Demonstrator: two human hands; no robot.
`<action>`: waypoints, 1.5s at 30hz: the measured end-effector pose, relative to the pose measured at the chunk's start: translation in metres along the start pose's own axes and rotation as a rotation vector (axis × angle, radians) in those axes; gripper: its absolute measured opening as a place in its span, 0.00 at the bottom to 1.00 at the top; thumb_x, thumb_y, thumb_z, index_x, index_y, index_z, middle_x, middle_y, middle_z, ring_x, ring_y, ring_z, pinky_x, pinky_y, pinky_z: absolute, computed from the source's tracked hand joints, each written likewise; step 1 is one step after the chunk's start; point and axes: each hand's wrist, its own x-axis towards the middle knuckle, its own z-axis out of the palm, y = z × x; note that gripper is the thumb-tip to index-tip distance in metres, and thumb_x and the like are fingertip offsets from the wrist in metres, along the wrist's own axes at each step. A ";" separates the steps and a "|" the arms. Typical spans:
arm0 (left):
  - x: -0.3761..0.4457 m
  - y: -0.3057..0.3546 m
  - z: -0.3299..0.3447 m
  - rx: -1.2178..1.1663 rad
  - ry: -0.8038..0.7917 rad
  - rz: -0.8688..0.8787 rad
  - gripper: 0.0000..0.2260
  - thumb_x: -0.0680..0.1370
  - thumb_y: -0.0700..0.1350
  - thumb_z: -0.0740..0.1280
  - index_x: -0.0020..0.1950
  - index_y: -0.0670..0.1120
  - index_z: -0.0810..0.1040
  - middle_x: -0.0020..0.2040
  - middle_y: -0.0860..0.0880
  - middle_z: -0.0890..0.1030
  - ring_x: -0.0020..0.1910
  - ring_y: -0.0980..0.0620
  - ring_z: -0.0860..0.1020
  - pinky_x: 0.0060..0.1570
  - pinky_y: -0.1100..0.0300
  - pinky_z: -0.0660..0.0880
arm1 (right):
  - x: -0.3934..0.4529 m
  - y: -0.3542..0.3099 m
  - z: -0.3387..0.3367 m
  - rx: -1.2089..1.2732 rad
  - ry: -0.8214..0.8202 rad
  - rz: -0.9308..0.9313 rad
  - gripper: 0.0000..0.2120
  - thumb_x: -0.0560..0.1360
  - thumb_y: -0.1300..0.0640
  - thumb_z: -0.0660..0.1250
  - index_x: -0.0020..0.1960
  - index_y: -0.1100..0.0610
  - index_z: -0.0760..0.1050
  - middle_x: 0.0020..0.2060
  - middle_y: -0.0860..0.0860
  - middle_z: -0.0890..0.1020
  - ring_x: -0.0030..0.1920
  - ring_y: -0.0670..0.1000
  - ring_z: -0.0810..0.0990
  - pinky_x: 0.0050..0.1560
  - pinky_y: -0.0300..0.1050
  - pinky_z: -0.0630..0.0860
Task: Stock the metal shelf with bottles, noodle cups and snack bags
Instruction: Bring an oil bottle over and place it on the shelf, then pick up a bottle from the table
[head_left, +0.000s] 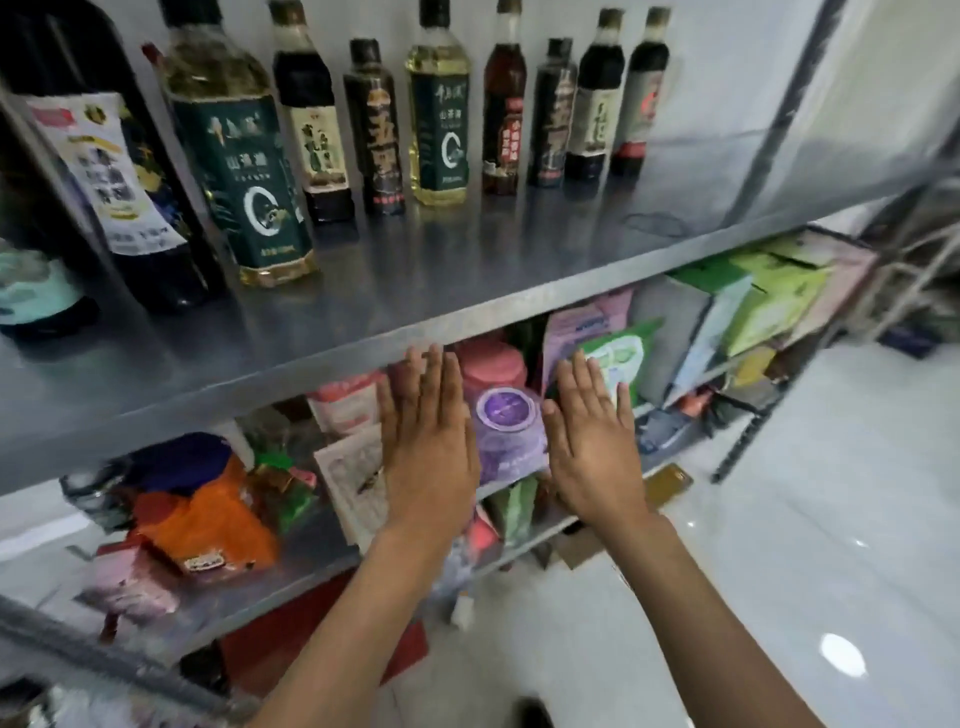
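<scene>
Our two flat hands stand on both sides of a purple cup on the middle level of the metal shelf.

Our left hand (428, 441) and right hand (592, 441) have straight fingers, close together, and they grip nothing; we cannot tell if the palms touch the purple cup (508, 434) between them. A pink cup (492, 364) stands just behind it. Orange bags (208, 514) lie to the left, green bags (618, 353) and boxes (748, 301) to the right. On the shelf (415, 306) above, bottles (439, 109) stand in a row near the wall.
</scene>
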 end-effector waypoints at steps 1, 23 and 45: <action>-0.008 0.015 0.006 -0.048 -0.047 0.074 0.26 0.79 0.44 0.52 0.76 0.38 0.61 0.77 0.40 0.62 0.77 0.41 0.57 0.75 0.41 0.52 | -0.020 0.011 -0.006 -0.007 0.028 0.050 0.32 0.80 0.42 0.38 0.80 0.55 0.52 0.79 0.50 0.53 0.78 0.45 0.44 0.78 0.53 0.40; -0.252 0.522 -0.121 -0.735 -0.309 1.107 0.27 0.81 0.41 0.57 0.79 0.40 0.52 0.80 0.43 0.54 0.79 0.43 0.48 0.76 0.42 0.50 | -0.509 0.207 -0.280 -0.364 0.499 1.067 0.32 0.80 0.44 0.38 0.80 0.58 0.50 0.79 0.52 0.52 0.79 0.48 0.46 0.78 0.51 0.39; -0.555 0.752 -0.272 -0.958 -0.649 1.689 0.24 0.84 0.46 0.47 0.80 0.45 0.49 0.81 0.47 0.47 0.79 0.49 0.42 0.77 0.48 0.42 | -0.974 0.314 -0.365 -0.127 1.065 2.089 0.24 0.80 0.51 0.62 0.73 0.58 0.64 0.69 0.57 0.71 0.68 0.61 0.71 0.63 0.60 0.73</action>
